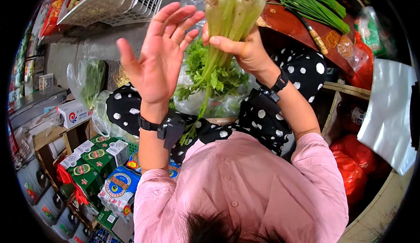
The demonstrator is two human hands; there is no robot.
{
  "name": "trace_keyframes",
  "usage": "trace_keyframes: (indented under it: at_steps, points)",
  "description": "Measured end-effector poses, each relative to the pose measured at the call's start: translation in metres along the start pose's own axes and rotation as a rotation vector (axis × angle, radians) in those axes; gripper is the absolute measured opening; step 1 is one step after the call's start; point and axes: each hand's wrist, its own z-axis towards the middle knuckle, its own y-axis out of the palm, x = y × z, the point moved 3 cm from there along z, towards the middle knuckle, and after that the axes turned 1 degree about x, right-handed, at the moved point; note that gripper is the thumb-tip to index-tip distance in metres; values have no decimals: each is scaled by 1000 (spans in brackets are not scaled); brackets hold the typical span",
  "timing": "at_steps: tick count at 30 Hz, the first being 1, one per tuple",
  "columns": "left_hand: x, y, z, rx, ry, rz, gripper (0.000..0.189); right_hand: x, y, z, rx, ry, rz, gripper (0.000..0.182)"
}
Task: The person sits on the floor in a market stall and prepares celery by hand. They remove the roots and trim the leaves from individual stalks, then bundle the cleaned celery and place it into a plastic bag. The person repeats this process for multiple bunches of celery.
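My right hand (244, 47) is closed around the pale stalks of a bunch of celery (229, 19), roots upward and leaves hanging down. Raised just left of the bunch is my left hand (160, 52), palm showing and fingers spread, with nothing in it. Below the celery, a clear plastic bag (193, 101) with leafy greens lies between my knees. A rubber band seems to circle my right fingers. On a red-brown board (288, 23) at the upper right rest bunches of flowering chives (315, 3), a knife with a wooden handle (317, 41) and loose rubber bands (333, 39).
White plastic crates (131, 0) stand at the upper left. Bagged greens (93, 82) lie left of my knee. Boxes and packs of beer (119, 184) are stacked at the lower left. Right of me are wooden shelving (347, 90), red bags (351, 167) and hanging clear plastic bags (387, 111).
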Motion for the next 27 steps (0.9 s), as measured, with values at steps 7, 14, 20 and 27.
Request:
trace_keyframes:
  at_steps: [7, 14, 20, 27]
  points:
    - [-17, 4, 28, -161, -140, 915, 63, 21, -6, -2, 40, 80, -23, 59]
    - [-42, 0, 48, -210, -351, 628, 62, 23, -6, -6, 107, 84, -117, 50]
    - [-41, 0, 53, -152, -295, 591, 49, 22, -6, 2, 96, 181, -199, 46]
    - [-37, 1, 66, -78, -199, 444, 40, 24, -7, 12, -15, 120, -218, 47]
